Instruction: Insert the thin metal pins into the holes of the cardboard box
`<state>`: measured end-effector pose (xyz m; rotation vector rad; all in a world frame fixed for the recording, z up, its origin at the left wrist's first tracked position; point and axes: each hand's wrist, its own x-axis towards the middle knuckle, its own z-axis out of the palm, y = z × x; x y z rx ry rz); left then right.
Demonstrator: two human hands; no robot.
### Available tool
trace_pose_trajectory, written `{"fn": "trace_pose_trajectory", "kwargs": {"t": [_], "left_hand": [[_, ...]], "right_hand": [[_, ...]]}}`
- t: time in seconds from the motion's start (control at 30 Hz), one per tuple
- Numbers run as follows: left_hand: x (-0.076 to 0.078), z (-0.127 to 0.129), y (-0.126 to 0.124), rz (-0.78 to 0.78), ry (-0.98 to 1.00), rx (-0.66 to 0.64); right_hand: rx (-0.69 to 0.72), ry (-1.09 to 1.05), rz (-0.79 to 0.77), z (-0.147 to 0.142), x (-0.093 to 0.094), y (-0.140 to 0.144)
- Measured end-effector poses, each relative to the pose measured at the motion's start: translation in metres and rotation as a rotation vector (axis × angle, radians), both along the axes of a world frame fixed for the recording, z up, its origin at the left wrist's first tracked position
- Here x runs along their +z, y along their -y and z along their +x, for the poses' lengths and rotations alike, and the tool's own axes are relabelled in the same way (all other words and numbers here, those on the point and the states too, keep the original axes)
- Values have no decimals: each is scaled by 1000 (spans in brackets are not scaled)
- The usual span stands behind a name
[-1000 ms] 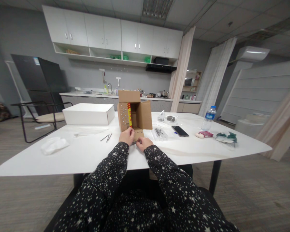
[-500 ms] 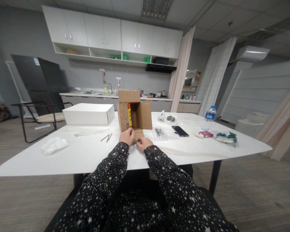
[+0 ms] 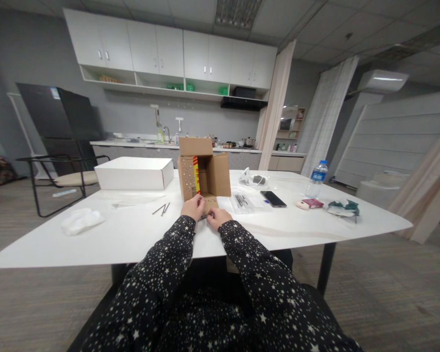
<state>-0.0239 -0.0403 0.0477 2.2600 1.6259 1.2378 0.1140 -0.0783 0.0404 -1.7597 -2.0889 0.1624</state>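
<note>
A brown cardboard box (image 3: 214,173) lies on its side on the white table (image 3: 139,234), its open mouth facing me and a red and yellow label on its left inner flap. My left hand (image 3: 192,206) pinches the edge of the box's bottom flap (image 3: 209,201). Close beside it, my right hand (image 3: 217,217) rests at the flap's near edge with fingers curled, touching something small and dark between the two hands; what it is cannot be made out.
A white box (image 3: 134,173) stands at the left. Thin metal pieces (image 3: 162,209) and a white cloth (image 3: 81,220) lie nearby. To the right are a clear packet (image 3: 243,202), a phone (image 3: 273,198), a water bottle (image 3: 317,179) and a pink item (image 3: 311,204). A chair (image 3: 58,178) stands far left.
</note>
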Motion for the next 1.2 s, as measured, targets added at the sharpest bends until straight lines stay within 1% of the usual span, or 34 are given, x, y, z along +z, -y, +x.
{"fn": "trace_pose_trajectory", "kwargs": {"t": [0.6,1.07,1.2], "left_hand": [[0,0,1,13,15,-14],[3,1,3,33,82,10],[2,1,2,36,98,0]], "right_hand": [[-6,-3,-7,0,0,0],[4,-9,-3,0,3,4],[5,-15,2,0,4,5]]}}
